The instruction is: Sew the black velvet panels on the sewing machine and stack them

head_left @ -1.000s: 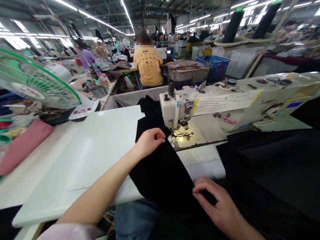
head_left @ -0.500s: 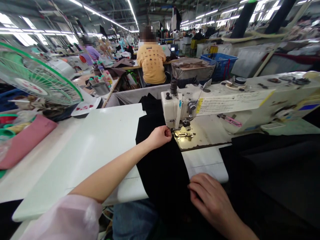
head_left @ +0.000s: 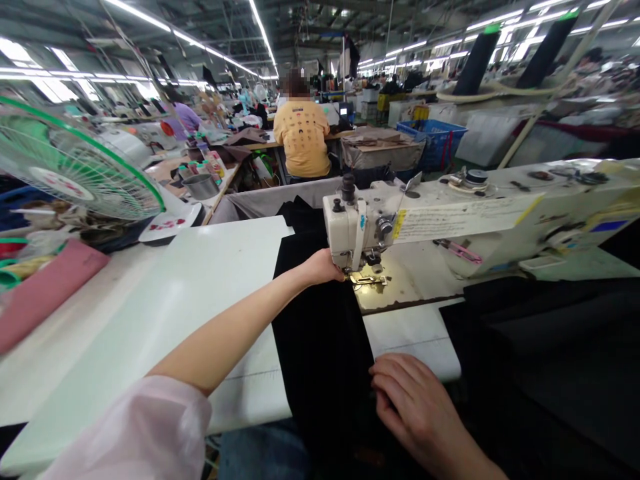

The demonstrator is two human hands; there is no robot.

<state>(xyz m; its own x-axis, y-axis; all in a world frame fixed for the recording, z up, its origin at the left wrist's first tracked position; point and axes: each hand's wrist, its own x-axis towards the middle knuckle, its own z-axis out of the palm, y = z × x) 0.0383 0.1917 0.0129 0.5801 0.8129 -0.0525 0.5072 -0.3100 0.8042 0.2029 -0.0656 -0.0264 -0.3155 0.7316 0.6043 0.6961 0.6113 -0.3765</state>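
A long piece of black fabric (head_left: 320, 333) runs under the head of a white sewing machine (head_left: 345, 233) and hangs over the front edge of the table. My left hand (head_left: 324, 267) is at the presser foot, its fingers closed at the fabric's right edge; the fingertips are partly hidden by the machine head. Nearer to me, my right hand (head_left: 415, 403) pinches the same edge between thumb and fingers. Just right of my left fingertips lies the brass-coloured seam guide (head_left: 369, 281) on the shiny needle plate.
More dark fabric (head_left: 550, 360) is heaped at the right. A green-rimmed fan (head_left: 75, 167) stands at the left near a pink cloth roll (head_left: 55, 290). Pink-handled thread snips (head_left: 460, 251) rest on the machine bed. A person in a yellow shirt (head_left: 301, 140) sits ahead, facing away.
My left hand's curled fingers have turned down toward the presser foot and fabric edge. My right hand keeps its pinch, slightly further left in view. The camera view has tilted up a little.
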